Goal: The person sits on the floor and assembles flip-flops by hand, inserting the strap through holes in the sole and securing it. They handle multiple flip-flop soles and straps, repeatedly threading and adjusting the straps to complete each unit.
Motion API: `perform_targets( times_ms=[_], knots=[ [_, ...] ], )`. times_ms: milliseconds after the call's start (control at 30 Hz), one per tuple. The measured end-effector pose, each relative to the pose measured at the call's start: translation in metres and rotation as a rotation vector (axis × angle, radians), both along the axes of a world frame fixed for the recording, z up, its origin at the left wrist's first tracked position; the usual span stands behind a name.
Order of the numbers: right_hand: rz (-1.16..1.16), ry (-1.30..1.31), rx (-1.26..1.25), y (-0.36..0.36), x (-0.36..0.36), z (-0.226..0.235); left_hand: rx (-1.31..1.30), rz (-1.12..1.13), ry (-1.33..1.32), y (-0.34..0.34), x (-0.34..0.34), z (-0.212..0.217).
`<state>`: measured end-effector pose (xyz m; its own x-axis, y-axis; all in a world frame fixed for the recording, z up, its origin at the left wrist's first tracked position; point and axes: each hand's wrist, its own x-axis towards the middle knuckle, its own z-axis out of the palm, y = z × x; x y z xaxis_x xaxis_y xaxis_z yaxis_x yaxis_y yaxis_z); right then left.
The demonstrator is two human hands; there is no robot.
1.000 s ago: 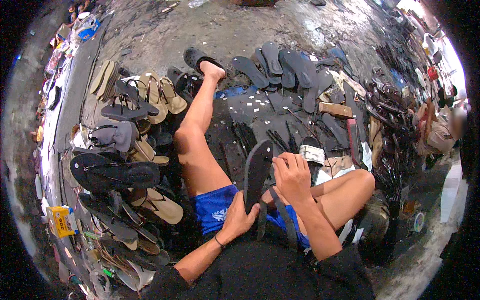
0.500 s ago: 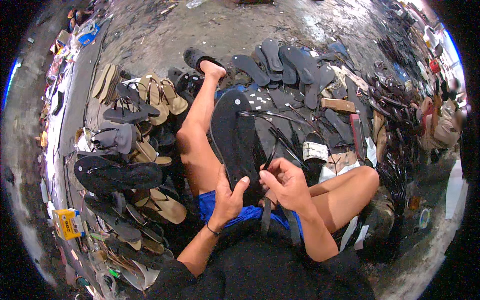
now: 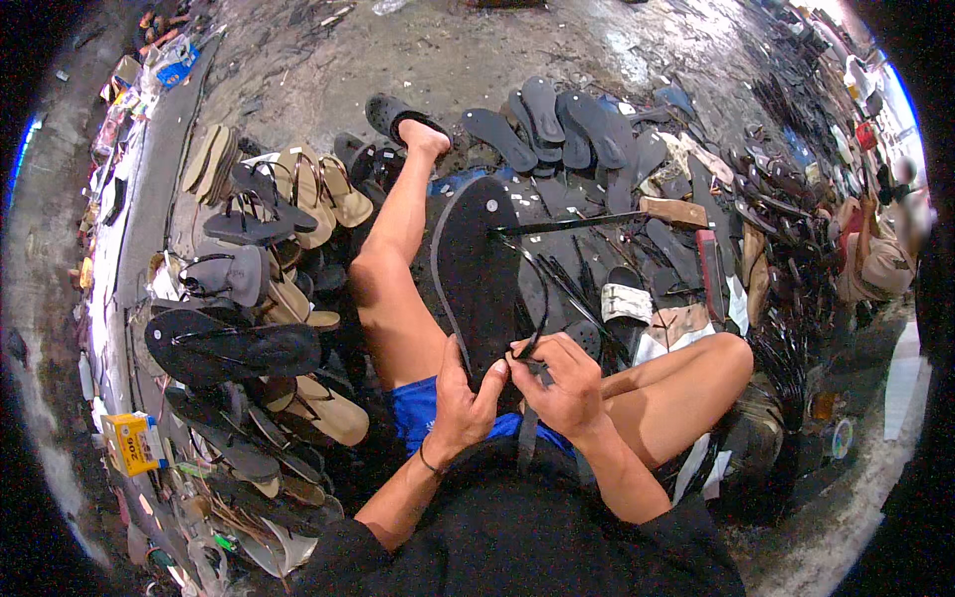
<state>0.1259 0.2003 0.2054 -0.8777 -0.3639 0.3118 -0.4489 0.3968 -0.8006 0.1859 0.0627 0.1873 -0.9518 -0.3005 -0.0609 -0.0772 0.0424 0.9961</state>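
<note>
A large black flip-flop sole stands toe-up in front of me, with a small pale round mark near its toe. My left hand grips its heel end, thumb lying along the near edge. A black flip-flop strap comes out of the toe area. One arm of it sticks out to the right, while the other curves down to my right hand. The fingers of that hand pinch the strap's end right beside the heel-end edge of the sole. Whether the end sits in a hole is hidden by my fingertips.
Finished-looking tan and black flip-flops lie heaped at my left, by a yellow box. Ahead are loose dark soles. To the right lie a wooden block, a white-patterned sandal and a bundle of black straps.
The right hand has moved slightly left and down, bringing the strap end against the sole. The sole has turned a little, and the strap's other arm now points straight out to the right.
</note>
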Motion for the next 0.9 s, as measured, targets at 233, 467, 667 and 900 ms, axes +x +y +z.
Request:
perform_targets(
  times_ms=[233,467,667,900],
  knots=[
    [0.151,-0.274,0.063,0.011,-0.014,0.016,0.177,-0.038,-0.077,-0.001,0.001,-0.001],
    [0.117,-1.076,-0.717,0.013,-0.011,-0.017,0.730,0.012,-0.288,-0.015,-0.002,0.016],
    [0.278,-1.390,-0.895,0.018,-0.003,-0.053,0.695,-0.108,-0.341,-0.023,-0.003,0.017],
    [0.300,-1.240,-0.765,0.022,-0.006,-0.043,0.625,-0.172,-0.291,-0.024,-0.007,0.024]
  ],
)
